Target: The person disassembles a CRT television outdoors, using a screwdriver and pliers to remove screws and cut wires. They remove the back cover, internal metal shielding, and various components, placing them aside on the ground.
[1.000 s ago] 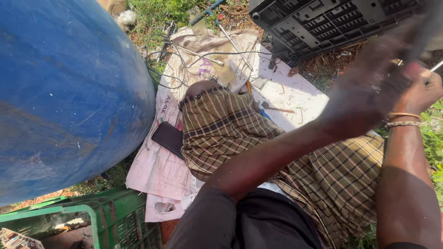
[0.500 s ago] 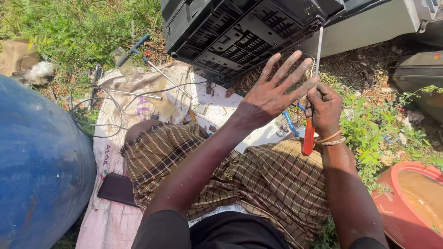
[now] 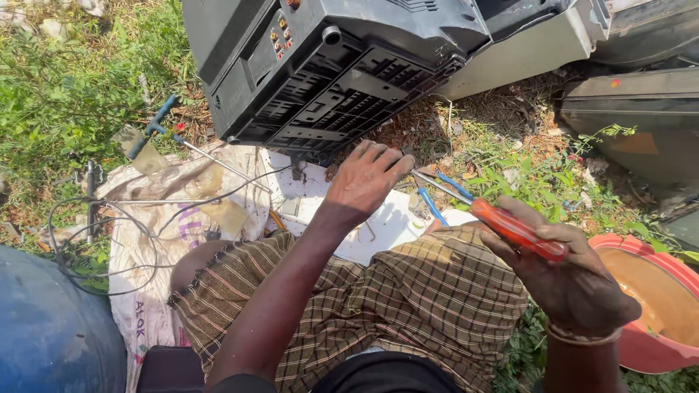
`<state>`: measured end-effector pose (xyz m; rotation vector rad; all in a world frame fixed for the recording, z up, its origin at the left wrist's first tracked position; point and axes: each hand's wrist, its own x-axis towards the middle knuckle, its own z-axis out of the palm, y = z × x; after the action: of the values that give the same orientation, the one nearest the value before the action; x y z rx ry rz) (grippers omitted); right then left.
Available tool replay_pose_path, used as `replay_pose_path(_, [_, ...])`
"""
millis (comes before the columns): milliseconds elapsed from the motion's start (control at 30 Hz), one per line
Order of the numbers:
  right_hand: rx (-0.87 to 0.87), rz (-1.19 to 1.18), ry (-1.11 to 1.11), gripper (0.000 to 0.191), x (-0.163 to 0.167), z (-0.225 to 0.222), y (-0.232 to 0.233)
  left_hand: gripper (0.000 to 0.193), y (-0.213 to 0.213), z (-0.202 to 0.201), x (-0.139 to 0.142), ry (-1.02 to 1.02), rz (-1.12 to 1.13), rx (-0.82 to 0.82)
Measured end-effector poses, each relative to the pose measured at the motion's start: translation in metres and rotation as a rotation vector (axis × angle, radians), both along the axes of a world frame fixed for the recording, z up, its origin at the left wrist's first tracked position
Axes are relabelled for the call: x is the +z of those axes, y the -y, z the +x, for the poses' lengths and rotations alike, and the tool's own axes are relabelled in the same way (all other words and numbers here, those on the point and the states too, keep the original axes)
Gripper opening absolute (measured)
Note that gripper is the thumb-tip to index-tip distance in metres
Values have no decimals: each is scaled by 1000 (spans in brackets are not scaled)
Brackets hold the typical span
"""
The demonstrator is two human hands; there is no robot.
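black casing [image 3: 328, 80] blocks ahead, red basin [image 3: 655, 291] right, open sheet [image 3: 378, 225] between

Strong sunlight falls on open ground: green grass [image 3: 65, 80] grows beyond the hands to the left, and dry straw and weeds [image 3: 524, 153] spread beyond them to the right. A pale, printed sack cloth [image 3: 160, 291] lies flat on the ground left of the hands, with thin dark wires [image 3: 102, 240] looped over it. A blue drum [image 3: 51, 335] stands at the near left. A red basin [image 3: 655, 298] of brown water sits just right of the hands. Grey casings [image 3: 641, 116] lie farther right.
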<state>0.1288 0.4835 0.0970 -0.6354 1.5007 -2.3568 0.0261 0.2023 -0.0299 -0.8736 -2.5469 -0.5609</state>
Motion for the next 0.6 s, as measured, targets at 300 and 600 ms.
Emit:
replay_pose_path(300, [-696,682,-713,23,31,-7,-4,25,44,-30,74,-463,363,11])
replay_pose_path(600, [-462,1497,-1039,29,-4,-47,11,25,212,-16,-67,-266,879,902])
